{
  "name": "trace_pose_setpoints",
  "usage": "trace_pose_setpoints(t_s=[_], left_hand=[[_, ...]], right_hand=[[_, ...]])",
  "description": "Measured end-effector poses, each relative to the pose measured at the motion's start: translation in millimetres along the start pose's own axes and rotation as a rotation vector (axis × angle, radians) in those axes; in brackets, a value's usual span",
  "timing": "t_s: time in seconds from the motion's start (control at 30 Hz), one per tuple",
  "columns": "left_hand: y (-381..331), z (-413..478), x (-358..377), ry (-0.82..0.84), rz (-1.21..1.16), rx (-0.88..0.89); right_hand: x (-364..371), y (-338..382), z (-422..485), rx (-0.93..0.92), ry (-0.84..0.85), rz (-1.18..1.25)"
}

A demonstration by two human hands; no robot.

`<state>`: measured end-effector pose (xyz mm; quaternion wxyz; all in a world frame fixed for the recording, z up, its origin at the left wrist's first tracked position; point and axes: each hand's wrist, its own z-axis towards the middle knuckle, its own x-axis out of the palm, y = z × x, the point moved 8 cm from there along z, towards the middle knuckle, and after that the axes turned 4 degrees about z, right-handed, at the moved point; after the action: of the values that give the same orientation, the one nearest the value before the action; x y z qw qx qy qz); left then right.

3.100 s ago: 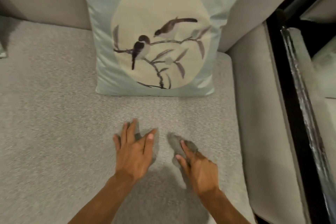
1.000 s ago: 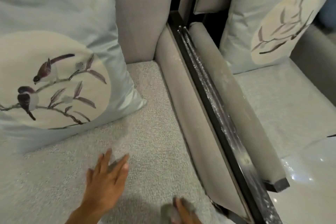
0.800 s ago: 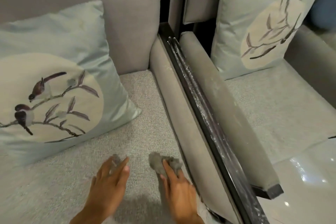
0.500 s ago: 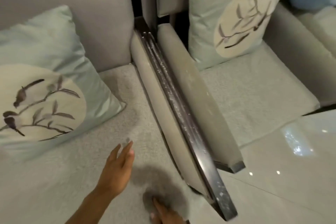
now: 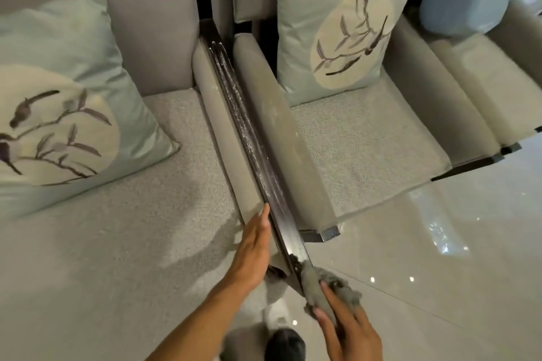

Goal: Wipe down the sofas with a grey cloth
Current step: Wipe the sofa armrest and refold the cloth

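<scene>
A crumpled grey cloth (image 5: 322, 284) is held in my right hand (image 5: 349, 334), pressed against the front end of the dark glossy frame (image 5: 264, 167) that runs between two beige sofas. My left hand (image 5: 252, 246) lies flat, fingers together, on the padded armrest (image 5: 223, 138) of the left sofa (image 5: 123, 243), holding nothing. Its fingertips touch the edge of the dark frame. The right sofa (image 5: 369, 141) stands just beyond the frame.
A pale green bird cushion (image 5: 58, 114) leans on the left sofa's back. A similar cushion (image 5: 346, 26) stands on the right sofa. A light blue pillow (image 5: 460, 6) lies at the far right. Glossy white floor (image 5: 440, 258) spreads front right. A dark shoe (image 5: 284, 346) shows below.
My view swung right from the left seat to the gap between the sofas. My right hand carried the cloth off the seat to the frame's front end. My left hand moved onto the armrest.
</scene>
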<state>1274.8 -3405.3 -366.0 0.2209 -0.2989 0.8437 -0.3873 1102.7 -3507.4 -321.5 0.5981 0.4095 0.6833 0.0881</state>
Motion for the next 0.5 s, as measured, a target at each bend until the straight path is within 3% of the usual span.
trace_pose_setpoints(t_s=[0.07,0.17,0.5], left_hand=[[4.5,-0.1,4.9,-0.039,-0.017,-0.001],[8.7,0.5,7.6,-0.047,-0.036,0.008],[22.7,4.6,22.3,-0.053,-0.134,-0.015]], right_hand=[[-22.2,-1.7,10.3,-0.043,-0.200,-0.144],[-6.7,-11.6,33.1,-0.045,-0.038,-0.137],[1.2,-27.8,30.6,-0.156,0.135,-0.095]])
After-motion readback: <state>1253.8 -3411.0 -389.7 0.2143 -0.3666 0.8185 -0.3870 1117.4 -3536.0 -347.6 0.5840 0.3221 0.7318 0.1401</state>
